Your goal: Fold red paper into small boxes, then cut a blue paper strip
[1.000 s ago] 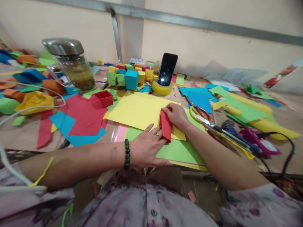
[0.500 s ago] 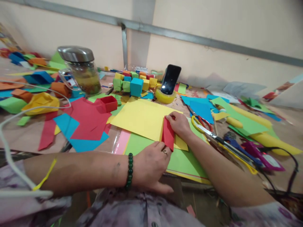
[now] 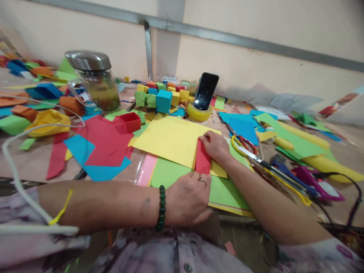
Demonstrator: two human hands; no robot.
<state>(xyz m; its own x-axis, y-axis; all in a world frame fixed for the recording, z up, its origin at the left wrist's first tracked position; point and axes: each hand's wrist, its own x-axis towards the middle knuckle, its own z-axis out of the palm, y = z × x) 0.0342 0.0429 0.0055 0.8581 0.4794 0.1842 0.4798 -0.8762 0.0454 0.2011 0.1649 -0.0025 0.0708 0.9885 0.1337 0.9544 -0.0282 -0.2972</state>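
A narrow strip of folded red paper stretches between my two hands. My left hand, with a ring and a green bead bracelet, grips its near end; the fingertips are partly hidden. At the far end, my right hand pinches the strip between thumb and fingers. Underneath lie a large yellow sheet and a green sheet, on a stack of coloured paper. Scissors with yellow handles rest just right of my right forearm.
A glass mug of tea stands back left. Small paper cubes cluster behind the yellow sheet, beside a phone propped on a tape roll. Red paper lies left, a purple device right. A white cable crosses my left side.
My left hand has shifted slightly right and its thumb has drawn in toward the fingers at the strip's near end. My right hand still pinches the far end.
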